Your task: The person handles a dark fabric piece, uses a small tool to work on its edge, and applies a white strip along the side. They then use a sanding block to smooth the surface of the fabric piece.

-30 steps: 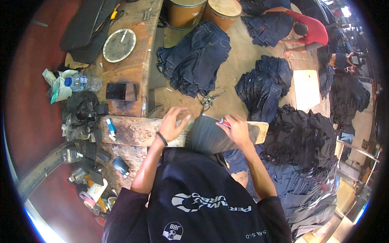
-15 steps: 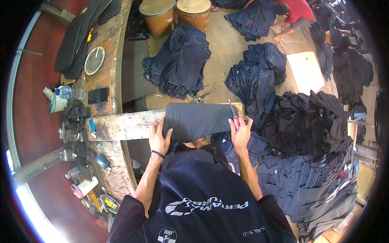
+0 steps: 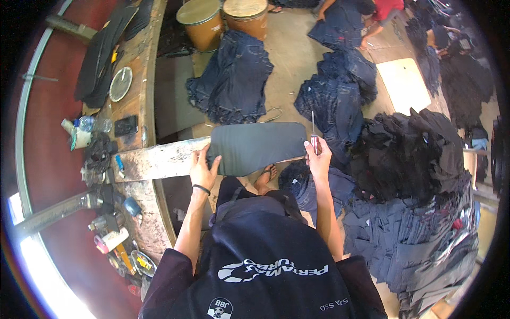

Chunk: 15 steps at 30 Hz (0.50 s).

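Note:
A dark grey fabric piece (image 3: 258,149) lies smooth over the end of a narrow wooden board (image 3: 164,159) in front of me. My left hand (image 3: 204,171) is at the fabric's left edge, fingers spread and thumb against the cloth. At the right end, my right hand (image 3: 319,158) grips a screwdriver-like tool (image 3: 314,141) by its red handle. Its thin metal shaft points away from me, beside the fabric's right edge. The right thumb is close to that edge; whether it touches, I cannot tell.
Piles of dark jeans (image 3: 234,77) lie on the floor ahead. Black garments (image 3: 406,154) are heaped at right. A worktable (image 3: 139,101) at left bears a phone (image 3: 126,125) and a bottle (image 3: 102,125). Two brown drums (image 3: 245,21) stand beyond; another person (image 3: 385,13) crouches at far right.
The fabric's wrinkles have flattened out. My right hand has shifted slightly right and off the cloth, and the tool's shaft now stands straighter, pointing away. My left hand stays at the left edge.

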Available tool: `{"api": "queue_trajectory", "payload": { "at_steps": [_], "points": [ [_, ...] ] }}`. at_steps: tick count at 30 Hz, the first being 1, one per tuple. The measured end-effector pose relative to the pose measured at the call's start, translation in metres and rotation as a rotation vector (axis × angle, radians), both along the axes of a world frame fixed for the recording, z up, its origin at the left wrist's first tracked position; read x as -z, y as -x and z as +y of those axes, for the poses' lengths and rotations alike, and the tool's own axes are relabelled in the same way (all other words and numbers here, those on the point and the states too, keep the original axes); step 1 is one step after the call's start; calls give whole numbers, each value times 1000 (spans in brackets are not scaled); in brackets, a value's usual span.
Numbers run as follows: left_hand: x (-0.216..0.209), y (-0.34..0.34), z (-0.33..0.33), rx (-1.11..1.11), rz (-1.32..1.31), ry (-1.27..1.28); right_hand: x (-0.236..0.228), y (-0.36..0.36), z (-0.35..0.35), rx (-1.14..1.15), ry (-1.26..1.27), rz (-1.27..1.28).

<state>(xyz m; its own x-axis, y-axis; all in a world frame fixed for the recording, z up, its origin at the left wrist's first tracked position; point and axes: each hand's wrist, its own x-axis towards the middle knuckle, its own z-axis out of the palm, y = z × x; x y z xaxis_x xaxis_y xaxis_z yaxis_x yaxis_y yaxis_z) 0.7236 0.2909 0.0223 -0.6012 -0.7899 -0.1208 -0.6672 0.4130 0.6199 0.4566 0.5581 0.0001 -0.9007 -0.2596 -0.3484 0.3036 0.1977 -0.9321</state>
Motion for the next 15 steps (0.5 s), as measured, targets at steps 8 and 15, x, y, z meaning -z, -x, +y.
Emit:
{"api": "queue_trajectory", "payload": {
  "at_steps": [8, 15],
  "points": [
    [-1, 40, 12, 262, -111, 402, 8, -11, 16, -63, 81, -136],
    [18, 40, 7, 325, -285, 334, 12, -30, 3, 50, 105, -60]
  ]
}}
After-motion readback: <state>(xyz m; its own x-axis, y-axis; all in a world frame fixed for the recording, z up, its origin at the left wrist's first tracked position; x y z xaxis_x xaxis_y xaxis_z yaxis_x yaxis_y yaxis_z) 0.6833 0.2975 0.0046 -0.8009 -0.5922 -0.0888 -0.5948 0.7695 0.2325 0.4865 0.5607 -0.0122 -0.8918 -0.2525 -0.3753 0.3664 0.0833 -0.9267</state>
